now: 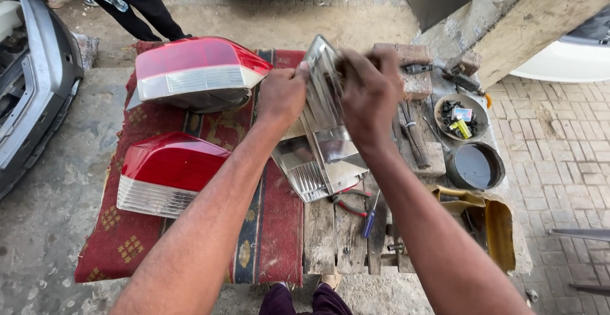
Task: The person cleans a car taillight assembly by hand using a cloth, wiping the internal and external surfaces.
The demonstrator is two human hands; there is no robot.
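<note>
Hands meet over a shiny, silvery reflector housing (321, 143), an angular piece of chromed plastic with ribbed, mirror-like facets, held tilted above the desk (330, 239) of rough, weathered wooden planks. The left hand (281, 95) has its fingers clenched on the housing's upper left edge, and the right hand (370, 92) has its fingers wrapped over the top right edge, grasping the same piece. Left of the fingers, on a worn red patterned rug (127, 239), lie two glossy tail-light lenses: the upper lens (197, 70), curved red over a clear ribbed band, and the lower lens (166, 172), red above a frosted clear strip. Below the fingers, on the planks, rest red-handled pliers (348, 204) and a blue-handled screwdriver (370, 221). Right of the fingers sit a round metal bowl (462, 116) of small dark parts and a round dark tin lid (475, 165), with a hammer (412, 134) lying just beside the right wrist.
</note>
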